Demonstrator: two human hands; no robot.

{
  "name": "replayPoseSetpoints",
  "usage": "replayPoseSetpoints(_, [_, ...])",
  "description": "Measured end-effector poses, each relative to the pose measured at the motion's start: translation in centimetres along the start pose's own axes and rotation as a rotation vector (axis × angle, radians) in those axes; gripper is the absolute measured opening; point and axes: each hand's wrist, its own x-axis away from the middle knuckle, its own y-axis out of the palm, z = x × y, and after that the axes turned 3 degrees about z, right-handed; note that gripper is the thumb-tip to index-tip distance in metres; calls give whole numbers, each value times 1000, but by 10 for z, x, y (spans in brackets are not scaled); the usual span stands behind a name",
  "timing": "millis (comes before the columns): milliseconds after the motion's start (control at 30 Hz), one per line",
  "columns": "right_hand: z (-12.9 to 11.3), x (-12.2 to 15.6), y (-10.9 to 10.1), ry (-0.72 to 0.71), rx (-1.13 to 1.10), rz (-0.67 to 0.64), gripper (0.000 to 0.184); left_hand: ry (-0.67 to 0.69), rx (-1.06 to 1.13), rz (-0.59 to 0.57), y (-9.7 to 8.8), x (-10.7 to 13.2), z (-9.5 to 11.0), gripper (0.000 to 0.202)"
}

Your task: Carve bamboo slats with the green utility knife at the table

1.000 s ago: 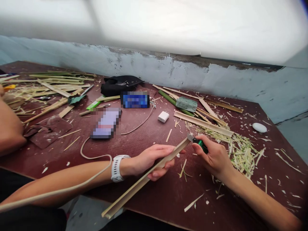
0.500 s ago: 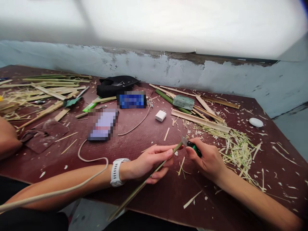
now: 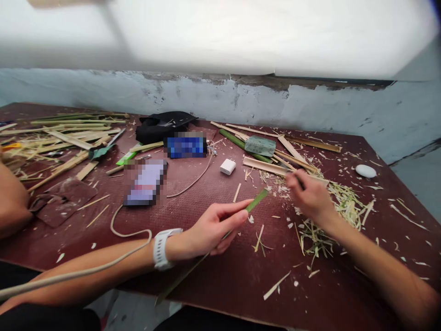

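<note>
Left hand [image 3: 213, 232]: closed on one bamboo strip [image 3: 257, 200], pinched between thumb and fingers; forearm low and slanting in from the left, white watch [image 3: 161, 248] at the wrist, pale cable [image 3: 131, 258] crossing the arm.

Bamboo strip: held aslant, green-faced tip just past my fingertips, other end low at the near edge of the table [image 3: 223, 282].

Right hand [image 3: 312, 195]: fingers curled round a small knife [image 3: 299, 180], blurred; forearm reaching in from the right, hand apart from the strip and beside a heap of shavings [image 3: 347, 202].

Black soft article [image 3: 155, 127]: by the far edge, cap or pouch, I cannot tell which; pale slivers on it.

Phones, two: one [image 3: 146, 184] left of the table's middle, one [image 3: 186, 147] behind it, below the black article.

Charger [image 3: 228, 167]: white, right of the phones.

Oval white item [image 3: 365, 172]: near the right edge.
</note>
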Motion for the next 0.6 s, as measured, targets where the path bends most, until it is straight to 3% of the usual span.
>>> replayPoseSetpoints(100, [7,-6,-13,125,-9,150,42,75,-79,47,-4,9,2,66])
replayPoseSetpoints(300, [-39,21,-1,-200,-195,-43,36,-40,0,-53,-10,4,-1,62])
replayPoseSetpoints(400, [-52,31,2,-245,-215,-66,32,-86,23,-106,-8,5,4,54])
replayPoseSetpoints(600, [-57,33,-5,-293,-260,-81,31,-189,43,-233,-4,12,14,47])
